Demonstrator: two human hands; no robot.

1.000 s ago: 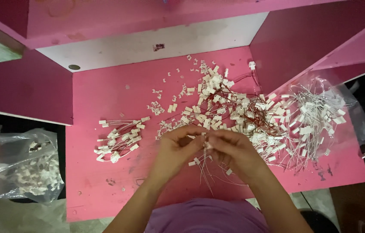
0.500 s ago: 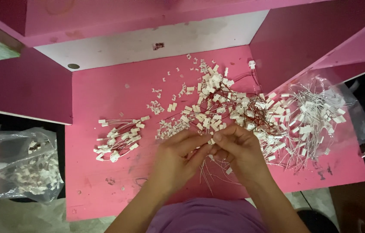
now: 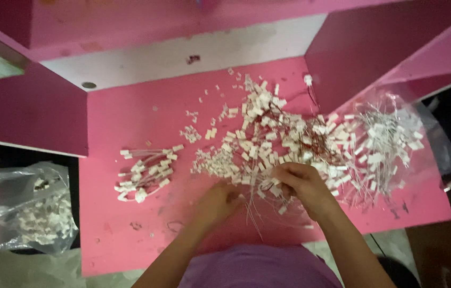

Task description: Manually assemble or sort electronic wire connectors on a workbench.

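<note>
A big heap of small white plastic connectors with thin wires (image 3: pixel 284 138) covers the middle of the pink table (image 3: pixel 129 122). My right hand (image 3: pixel 302 186) is closed on a bunch of these wired connectors at the heap's near edge, the wires hanging down towards me. My left hand (image 3: pixel 217 202) lies just left of it, fingers curled on the same wires near the table top. A small sorted bundle of wired connectors (image 3: pixel 143 170) lies apart to the left.
A clear plastic bag with more wired connectors (image 3: pixel 385 144) lies on the table's right side. Another clear bag of white parts (image 3: pixel 33 213) sits off the table at the lower left. Pink partition walls (image 3: pixel 28 106) rise at left and right.
My hands have drawn apart a little, the left one moving down and left. The right hand stays at the heap's edge with wires in it.
</note>
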